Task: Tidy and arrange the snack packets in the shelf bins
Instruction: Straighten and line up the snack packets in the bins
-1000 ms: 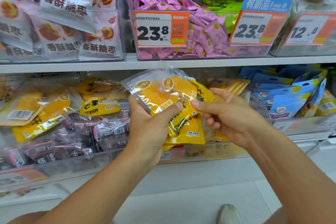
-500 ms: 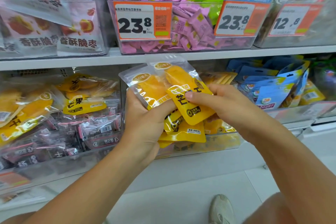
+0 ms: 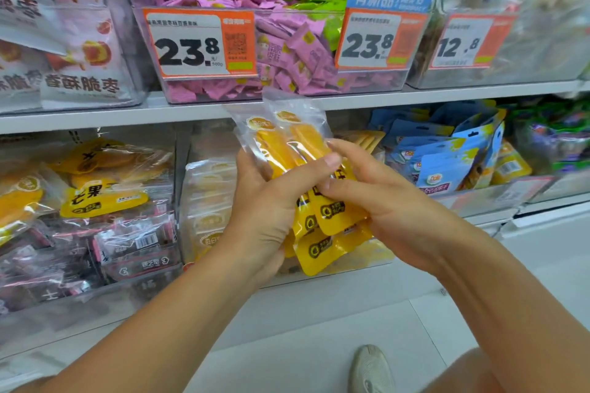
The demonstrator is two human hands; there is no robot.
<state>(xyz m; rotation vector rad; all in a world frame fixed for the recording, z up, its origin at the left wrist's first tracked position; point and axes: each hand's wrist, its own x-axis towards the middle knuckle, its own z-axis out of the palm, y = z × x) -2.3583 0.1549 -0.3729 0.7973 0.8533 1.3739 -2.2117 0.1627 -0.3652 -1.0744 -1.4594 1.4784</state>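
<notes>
Yellow/clear mango pkts (image 3: 325, 217), fanned.

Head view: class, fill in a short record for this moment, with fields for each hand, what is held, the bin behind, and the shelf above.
left hand: grips the stack, thumb across its front
right hand: pinches the stack from the right
held: yellow mango packets, fanned, several
bin behind: clear bin with more yellow packets
shelf above: pink sweets, price tag reading 23.8

Three price tags (image 3: 199, 43) (two hands (image 3: 265, 210))
</notes>
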